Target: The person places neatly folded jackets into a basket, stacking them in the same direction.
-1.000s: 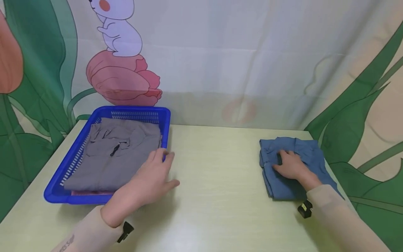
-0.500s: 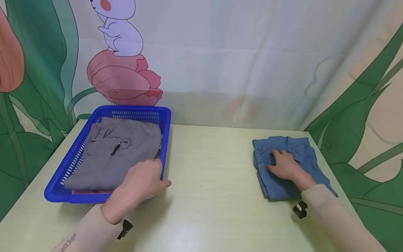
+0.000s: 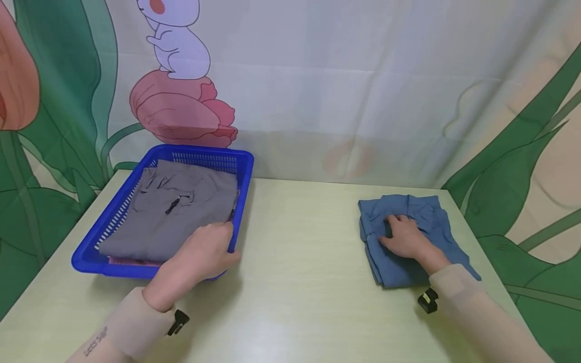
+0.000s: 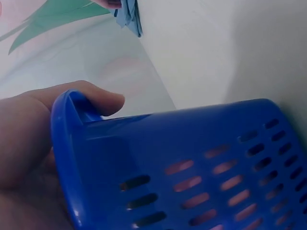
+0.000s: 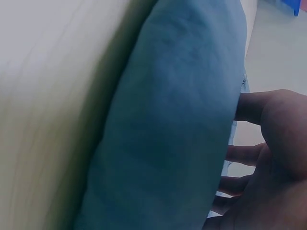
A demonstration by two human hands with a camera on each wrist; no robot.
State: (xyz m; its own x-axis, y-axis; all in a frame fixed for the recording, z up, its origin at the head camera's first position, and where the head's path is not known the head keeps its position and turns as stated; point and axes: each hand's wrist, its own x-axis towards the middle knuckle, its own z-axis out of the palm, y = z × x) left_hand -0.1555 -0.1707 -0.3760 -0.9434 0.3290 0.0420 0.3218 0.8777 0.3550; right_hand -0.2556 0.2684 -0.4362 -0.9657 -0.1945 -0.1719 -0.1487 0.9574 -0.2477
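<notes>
On the left, a blue plastic basket [image 3: 86, 264] holds a folded grey garment [image 3: 177, 227] with a black zip pull, and a strip of pink cloth [image 3: 131, 261] shows beneath it. My left hand [image 3: 195, 259] grips the basket's right rim; in the left wrist view its thumb [image 4: 103, 99] lies over the rim of the slotted wall. To the right, my right hand [image 3: 406, 239] rests on a folded blue garment [image 3: 376, 262]. Its spread fingers [image 5: 242, 154] touch the top of the cloth, seen edge-on in the right wrist view.
Both things are at a pale table [image 3: 299, 282], the blue garment near its right edge. A printed curtain [image 3: 308, 91] hangs right behind the table's back edge. Black wrist bands [image 3: 178, 322] stick out below both sleeves.
My left hand has come down from above and taken hold of the basket's rim. The basket has shifted slightly up and right in view. My right hand and the blue garment have moved left.
</notes>
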